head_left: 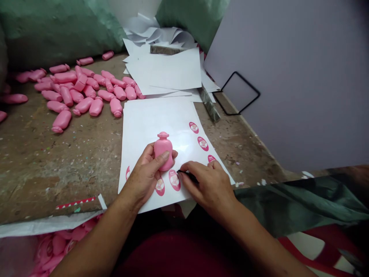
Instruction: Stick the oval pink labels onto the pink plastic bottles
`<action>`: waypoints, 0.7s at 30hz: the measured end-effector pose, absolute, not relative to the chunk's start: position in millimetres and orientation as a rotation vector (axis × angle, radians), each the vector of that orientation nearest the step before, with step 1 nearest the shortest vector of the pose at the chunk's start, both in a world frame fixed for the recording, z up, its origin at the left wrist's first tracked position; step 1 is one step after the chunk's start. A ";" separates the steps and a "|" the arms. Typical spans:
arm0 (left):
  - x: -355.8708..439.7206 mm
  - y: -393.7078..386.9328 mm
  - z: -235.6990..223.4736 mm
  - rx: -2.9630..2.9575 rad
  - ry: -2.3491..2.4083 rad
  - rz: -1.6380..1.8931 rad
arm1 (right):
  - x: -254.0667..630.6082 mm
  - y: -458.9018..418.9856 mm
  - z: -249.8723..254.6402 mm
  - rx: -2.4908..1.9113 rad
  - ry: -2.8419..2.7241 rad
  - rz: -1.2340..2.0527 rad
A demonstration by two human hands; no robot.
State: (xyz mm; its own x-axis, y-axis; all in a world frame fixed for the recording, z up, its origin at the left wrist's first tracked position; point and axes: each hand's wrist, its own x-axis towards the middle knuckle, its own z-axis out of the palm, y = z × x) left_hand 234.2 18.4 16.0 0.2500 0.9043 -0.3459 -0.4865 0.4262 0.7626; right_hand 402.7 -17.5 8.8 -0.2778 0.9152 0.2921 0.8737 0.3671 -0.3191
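Note:
My left hand [144, 173] grips a small pink plastic bottle [163, 149] upright, its capped neck pointing away from me and its base resting near the white label sheet [150, 123]. My right hand [209, 184] rests on the sheet's right edge, its fingers shut on a thin black tool [188, 176], mostly hidden by the fingers. The tool's tip lies beside a pink oval label [174, 180]. Further oval labels run along the sheet's right side and lower edge.
Several pink bottles [82, 90] lie scattered on the worn worktop [57, 165] at the left. Loose white sheets [164, 69] are piled at the back. More pink bottles fill a white sack [54, 246] at the lower left. A black wire frame [239, 92] leans against a lilac wall panel [288, 77].

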 end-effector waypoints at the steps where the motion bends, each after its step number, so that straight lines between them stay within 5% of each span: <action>1: 233.9 18.6 15.8 0.576 0.866 1.018 | 403.5 -17.4 9.1 -1.563 -2.190 0.202; 14: 232.0 24.4 21.1 0.499 0.842 1.006 | 396.1 -15.0 8.0 -1.661 -2.208 0.182; 21: 233.1 23.0 18.6 0.481 0.872 1.078 | 403.1 -13.4 26.7 -1.626 -1.587 1.075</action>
